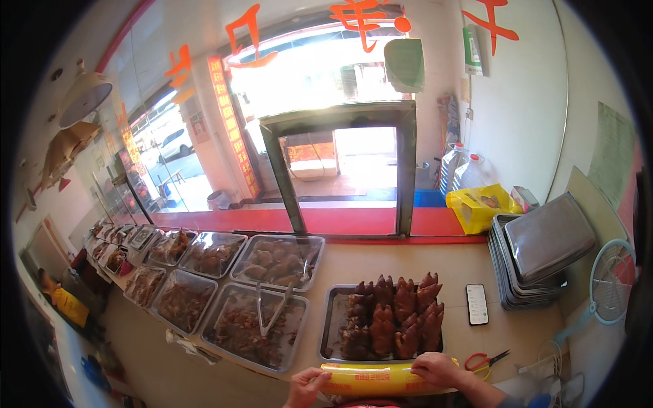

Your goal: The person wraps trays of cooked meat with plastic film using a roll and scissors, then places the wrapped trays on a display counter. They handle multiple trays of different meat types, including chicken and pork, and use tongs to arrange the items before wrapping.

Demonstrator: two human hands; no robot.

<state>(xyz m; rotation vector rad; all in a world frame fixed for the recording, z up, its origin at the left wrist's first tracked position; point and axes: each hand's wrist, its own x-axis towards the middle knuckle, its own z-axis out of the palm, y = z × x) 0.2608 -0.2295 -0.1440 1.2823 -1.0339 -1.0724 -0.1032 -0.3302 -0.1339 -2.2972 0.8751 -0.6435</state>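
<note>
A wide yellow roll with red print (375, 378), seemingly plastic film, lies at the counter's near edge. My left hand (306, 386) pinches its left end between thumb and fingers. On the upper right part of the roll, my right hand (438, 370) has its fingers bent over the edge. Just beyond the roll stands a metal tray (331, 326) holding rows of dark brown braised pig's trotters (383, 326). Red-handled scissors (484, 361) rest with spread blades beside my right hand. Whether the film is partly unrolled I cannot tell.
Film-covered meat trays (219, 331) line the left, one with metal tongs (273, 311) on top. A phone (477, 304), stacked metal trays (546, 245), a yellow bag (479, 204) and a blue fan (613, 282) are at right. Behind stands a framed glass window (408, 168). A person (69, 303) is far left.
</note>
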